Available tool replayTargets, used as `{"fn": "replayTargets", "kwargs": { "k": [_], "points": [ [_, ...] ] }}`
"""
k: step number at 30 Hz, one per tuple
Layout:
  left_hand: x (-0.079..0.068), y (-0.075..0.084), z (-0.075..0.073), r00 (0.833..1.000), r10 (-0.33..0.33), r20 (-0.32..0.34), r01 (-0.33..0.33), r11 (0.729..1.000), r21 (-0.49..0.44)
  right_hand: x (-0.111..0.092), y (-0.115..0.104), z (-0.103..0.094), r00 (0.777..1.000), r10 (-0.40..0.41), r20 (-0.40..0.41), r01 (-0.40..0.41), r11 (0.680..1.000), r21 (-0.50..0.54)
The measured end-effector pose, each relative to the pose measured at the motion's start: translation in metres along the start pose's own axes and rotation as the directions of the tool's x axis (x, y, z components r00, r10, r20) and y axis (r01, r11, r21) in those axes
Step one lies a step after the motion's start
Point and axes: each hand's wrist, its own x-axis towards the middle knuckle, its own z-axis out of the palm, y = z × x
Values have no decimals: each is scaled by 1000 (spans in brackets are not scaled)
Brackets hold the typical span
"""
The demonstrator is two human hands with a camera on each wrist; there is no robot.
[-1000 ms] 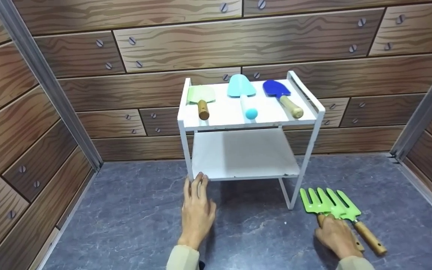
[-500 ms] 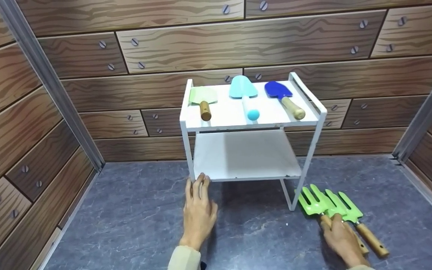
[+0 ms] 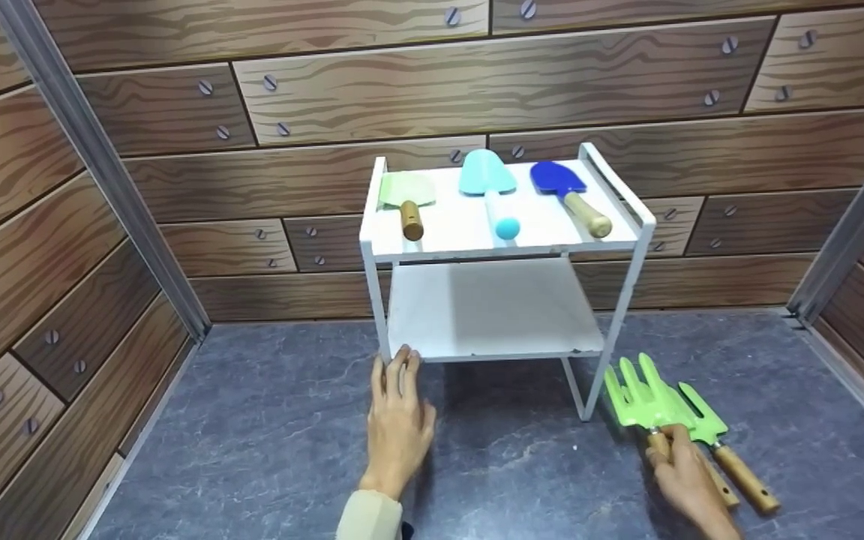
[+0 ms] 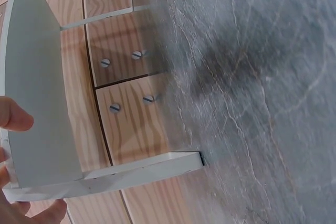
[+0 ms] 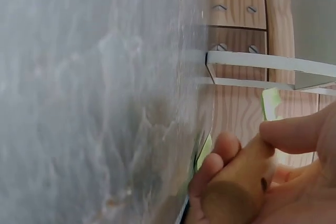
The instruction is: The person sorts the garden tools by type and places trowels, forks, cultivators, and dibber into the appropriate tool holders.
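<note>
My right hand (image 3: 687,469) grips the wooden handle (image 5: 239,182) of a green hand fork (image 3: 638,394), its tines raised slightly off the floor. Close beside and partly behind it, more green hand forks lie on the floor, overlapping; the rightmost one's wooden handle (image 3: 747,480) shows clearly. At the lower front left corner of a white two-tier rack (image 3: 492,307), my left hand (image 3: 397,427) touches the shelf edge and leg with nearly straight fingers. In the left wrist view, its thumb (image 4: 16,115) lies before the shelf's underside and other fingertips (image 4: 50,213) sit outside the leg.
On the rack's top shelf lie a pale green wooden-handled scraper-like tool (image 3: 409,199), a light blue trowel (image 3: 487,176) and a dark blue trowel (image 3: 558,178). Wood-patterned panels (image 3: 432,90) enclose the back and sides. The floor (image 3: 267,435) is grey and marbled.
My right hand has raised the gripped fork's tines slightly and shifted a little to the right, covering part of the fork beneath. My left hand stays at the rack's corner.
</note>
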Motion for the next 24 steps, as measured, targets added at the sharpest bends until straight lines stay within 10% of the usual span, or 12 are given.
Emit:
{"fn": "replayTargets", "kwargs": {
  "k": [8,24],
  "points": [
    [1,1,0,1000,-6,13,6,1000,-7,-5,0,0,996,23,-83,-17,998,67],
    [0,0,-1,1000,-7,13,7,1000,-20,-14,-3,11,926,-243,-289,278,957,86]
  ]
}}
